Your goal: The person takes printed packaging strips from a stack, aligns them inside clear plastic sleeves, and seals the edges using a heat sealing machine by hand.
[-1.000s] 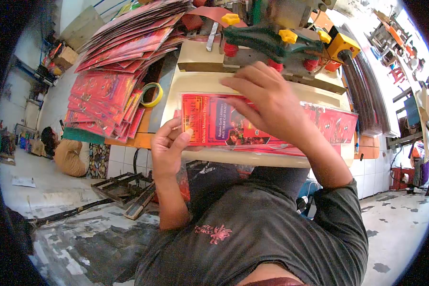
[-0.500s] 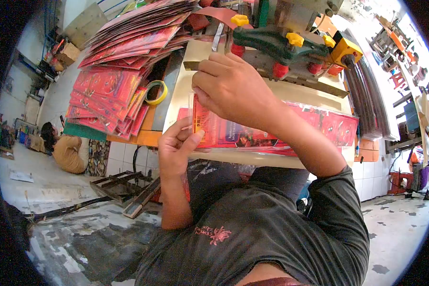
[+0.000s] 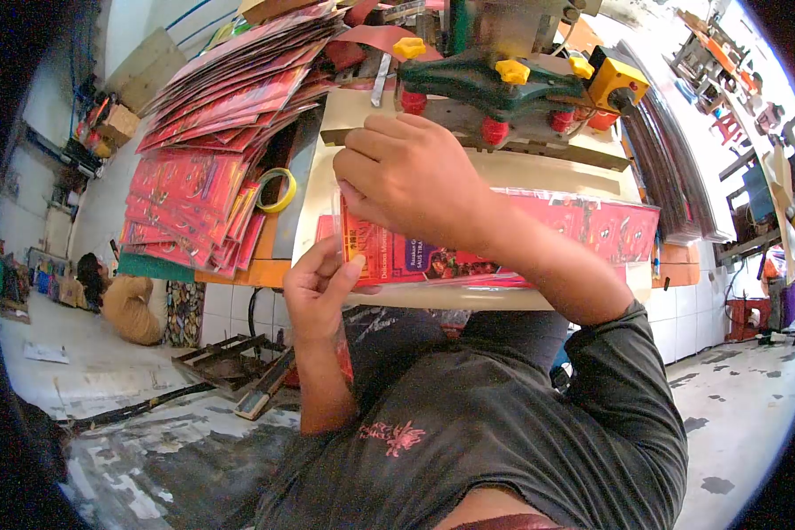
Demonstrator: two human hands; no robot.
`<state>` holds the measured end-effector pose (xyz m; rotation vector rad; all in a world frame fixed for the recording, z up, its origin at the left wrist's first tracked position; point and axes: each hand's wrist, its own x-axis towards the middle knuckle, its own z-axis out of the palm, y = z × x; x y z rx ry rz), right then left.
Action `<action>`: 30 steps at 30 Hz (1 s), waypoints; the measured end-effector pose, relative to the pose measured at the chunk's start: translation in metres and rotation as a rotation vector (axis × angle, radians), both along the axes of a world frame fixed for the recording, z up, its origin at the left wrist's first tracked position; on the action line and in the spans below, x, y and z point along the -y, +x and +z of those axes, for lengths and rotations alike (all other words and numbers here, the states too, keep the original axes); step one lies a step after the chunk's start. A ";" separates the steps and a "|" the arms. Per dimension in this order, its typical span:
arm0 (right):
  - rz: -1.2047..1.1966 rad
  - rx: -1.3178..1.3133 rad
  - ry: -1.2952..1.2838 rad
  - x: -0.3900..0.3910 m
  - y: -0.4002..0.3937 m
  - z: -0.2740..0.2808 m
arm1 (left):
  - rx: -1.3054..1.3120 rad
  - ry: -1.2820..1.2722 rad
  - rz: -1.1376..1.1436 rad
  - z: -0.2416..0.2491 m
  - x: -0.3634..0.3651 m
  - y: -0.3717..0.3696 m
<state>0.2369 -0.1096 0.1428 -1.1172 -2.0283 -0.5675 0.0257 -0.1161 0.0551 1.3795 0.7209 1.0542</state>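
A long red printed sheet point(image 3: 583, 231), with a clear plastic film showing at its edges, lies across the cream work surface in front of me. My left hand point(image 3: 321, 281) pinches the sheet's left end, thumb on top of the yellow-lettered strip and fingers behind. Over the same end, my right hand point(image 3: 406, 168) is closed with the knuckles up. Its fingertips are turned away, so what they grip at the film's edge, if anything, is hidden. My right forearm crosses above the sheet and covers part of it.
Behind the sheet stands a green-armed machine point(image 3: 481, 84) with yellow knobs and red feet. To the left are stacked red printed sheets point(image 3: 238, 88), smaller red packs point(image 3: 181, 208) and a yellow tape roll point(image 3: 276, 191). Another person point(image 3: 131, 296) crouches on the floor at far left.
The whole view has shifted slightly, with the machine appearing further left. Both hands keep their places at the sheet's left end, and little else differs.
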 end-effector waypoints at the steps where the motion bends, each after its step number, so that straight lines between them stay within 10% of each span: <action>1: -0.003 -0.001 0.002 0.000 -0.002 -0.003 | -0.001 0.002 -0.003 0.001 0.000 0.001; 10: -0.130 -0.618 -0.200 0.008 0.041 0.006 | 0.006 0.082 0.071 -0.002 -0.004 -0.008; 12: 0.435 -1.215 -0.489 0.026 0.047 0.015 | 0.019 0.144 0.217 -0.015 -0.012 -0.015; 16: 0.769 -1.360 -0.607 0.083 0.071 0.019 | 0.220 0.083 0.328 -0.038 -0.041 -0.047; 24: -0.628 -0.322 -0.450 0.226 0.187 0.021 | 0.168 0.093 0.501 -0.053 -0.081 -0.133; 28: -1.546 -0.109 -0.359 0.284 0.235 0.012 | 0.181 0.065 0.491 -0.063 -0.090 -0.151; 30: -1.625 -0.122 -0.342 0.303 0.246 -0.002 | 0.166 0.065 0.507 -0.065 -0.093 -0.153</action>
